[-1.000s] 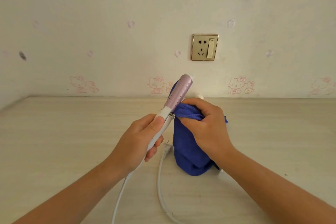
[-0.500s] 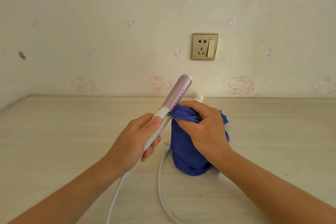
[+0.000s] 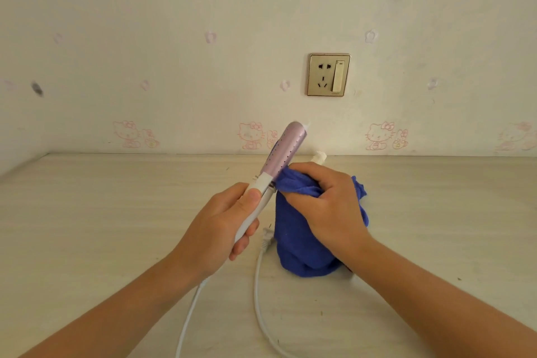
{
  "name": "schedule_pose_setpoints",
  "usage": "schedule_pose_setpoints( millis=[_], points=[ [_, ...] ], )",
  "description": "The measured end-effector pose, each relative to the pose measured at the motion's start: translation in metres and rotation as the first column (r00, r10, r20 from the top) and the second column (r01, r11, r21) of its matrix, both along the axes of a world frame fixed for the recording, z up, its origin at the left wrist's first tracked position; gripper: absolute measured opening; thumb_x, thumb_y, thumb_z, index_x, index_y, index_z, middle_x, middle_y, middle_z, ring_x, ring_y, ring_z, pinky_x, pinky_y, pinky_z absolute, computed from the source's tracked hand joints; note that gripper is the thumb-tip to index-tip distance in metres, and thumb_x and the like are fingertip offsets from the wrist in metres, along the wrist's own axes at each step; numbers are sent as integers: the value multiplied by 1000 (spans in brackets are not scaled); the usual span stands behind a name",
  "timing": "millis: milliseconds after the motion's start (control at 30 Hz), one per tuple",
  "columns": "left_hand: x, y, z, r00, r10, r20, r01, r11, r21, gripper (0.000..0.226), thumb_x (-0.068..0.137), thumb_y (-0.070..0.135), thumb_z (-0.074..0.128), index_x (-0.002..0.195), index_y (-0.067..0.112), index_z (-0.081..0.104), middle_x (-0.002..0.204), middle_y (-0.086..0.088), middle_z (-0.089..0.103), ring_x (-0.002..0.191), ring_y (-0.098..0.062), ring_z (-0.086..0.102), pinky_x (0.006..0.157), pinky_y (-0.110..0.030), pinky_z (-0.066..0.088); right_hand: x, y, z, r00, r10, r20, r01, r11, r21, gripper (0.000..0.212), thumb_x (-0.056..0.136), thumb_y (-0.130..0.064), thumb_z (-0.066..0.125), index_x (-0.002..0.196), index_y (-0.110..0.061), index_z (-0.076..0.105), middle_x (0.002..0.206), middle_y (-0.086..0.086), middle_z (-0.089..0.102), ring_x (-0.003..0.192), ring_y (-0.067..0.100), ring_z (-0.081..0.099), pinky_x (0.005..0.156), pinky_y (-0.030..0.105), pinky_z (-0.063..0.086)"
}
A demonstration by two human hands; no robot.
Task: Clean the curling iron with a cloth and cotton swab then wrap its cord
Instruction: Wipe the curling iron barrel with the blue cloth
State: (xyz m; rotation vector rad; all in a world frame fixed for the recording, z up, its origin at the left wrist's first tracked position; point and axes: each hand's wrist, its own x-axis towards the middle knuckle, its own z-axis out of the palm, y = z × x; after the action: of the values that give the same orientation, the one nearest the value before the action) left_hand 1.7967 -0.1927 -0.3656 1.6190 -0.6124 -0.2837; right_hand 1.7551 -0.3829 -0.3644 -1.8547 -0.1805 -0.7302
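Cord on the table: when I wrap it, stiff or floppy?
Probably springy rather than limp: the white cord lies in broad curves without sharp kinks. Its plug lies loose, so that end may drag or swing when lifted.

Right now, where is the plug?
In the head view, the plug lies on the table near centre, between the left hand and the blue cloth.

One wide-angle camera, worn on the head, looks forward and slightly down from close behind the left hand [image 3: 220, 229] and right hand [image 3: 328, 206], whose forearms enter at 7 and 5 o'clock, with the table [image 3: 87, 227] below and the wall [image 3: 174, 23] toward 12 o'clock.
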Motion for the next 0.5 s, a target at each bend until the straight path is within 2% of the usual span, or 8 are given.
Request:
schedule_pose_setpoints(
  millis=[67, 133, 200, 267, 367, 433, 500],
  points=[
    [0, 0, 1, 1000, -21, 1, 21, 1000, 5, 45, 87, 68, 52, 92, 25, 65, 68, -5, 56, 45, -19, 43, 42, -27, 35, 0, -4, 2, 1000, -18, 9, 18, 1000, 10, 26, 88, -11, 69, 101, -32, 78, 89, -9, 77, 86, 11, 72, 76, 18, 55],
    [-1, -2, 2, 999, -42, 7, 41, 999, 16, 44, 88, 67, 51, 96, 27, 67, 69, -6, 57, 46, -19, 44, 42, -28, 37, 1, -10, 7, 998, -64, 27, 62, 993, 99, 25, 91, -8, 70, 105, -27, 78, 92, -12, 78, 90, 7, 73, 77, 15, 54],
    [-5, -5, 1, 997, -73, 19, 72, 997, 35, 39, 91, 66, 50, 98, 32, 68, 68, -4, 57, 48, -18, 45, 43, -28, 38, 2, -23, 16, 987, -148, 58, 134, 970, 203, 23, 93, -12, 70, 102, -31, 78, 91, -13, 78, 87, 3, 72, 75, 14, 54],
    [-10, -7, -3, 996, -87, 20, 86, 995, 52, 35, 94, 63, 48, 93, 34, 68, 68, -3, 57, 48, -18, 45, 43, -28, 38, 1, -34, 24, 979, -192, 69, 170, 955, 243, 22, 94, -14, 70, 98, -33, 78, 87, -13, 76, 81, 2, 70, 72, 15, 53],
    [-10, -8, -3, 999, -42, -11, 42, 999, 15, 40, 95, 58, 48, 97, 22, 65, 68, -6, 57, 45, -18, 44, 41, -27, 36, -1, -20, 16, 995, -98, 35, 93, 988, 122, 24, 91, -7, 70, 101, -28, 78, 85, -8, 76, 79, 7, 70, 69, 17, 54],
    [-6, -4, -1, 999, -1, -36, 0, 1000, -15, 45, 94, 56, 49, 97, 13, 61, 67, -9, 56, 43, -18, 43, 40, -26, 34, 0, -4, 4, 1000, -28, 9, 27, 999, 42, 21, 90, -5, 69, 98, -23, 78, 81, 3, 74, 78, 22, 68, 68, 28, 57],
    [-3, 0, -1, 999, 14, -44, -14, 1000, -11, 44, 93, 56, 49, 95, 14, 61, 67, -9, 55, 42, -18, 42, 40, -25, 34, 2, 0, -2, 1000, 5, -2, -5, 1000, 24, 14, 90, -10, 70, 95, -21, 77, 80, 11, 72, 78, 31, 65, 71, 37, 56]
  ],
)
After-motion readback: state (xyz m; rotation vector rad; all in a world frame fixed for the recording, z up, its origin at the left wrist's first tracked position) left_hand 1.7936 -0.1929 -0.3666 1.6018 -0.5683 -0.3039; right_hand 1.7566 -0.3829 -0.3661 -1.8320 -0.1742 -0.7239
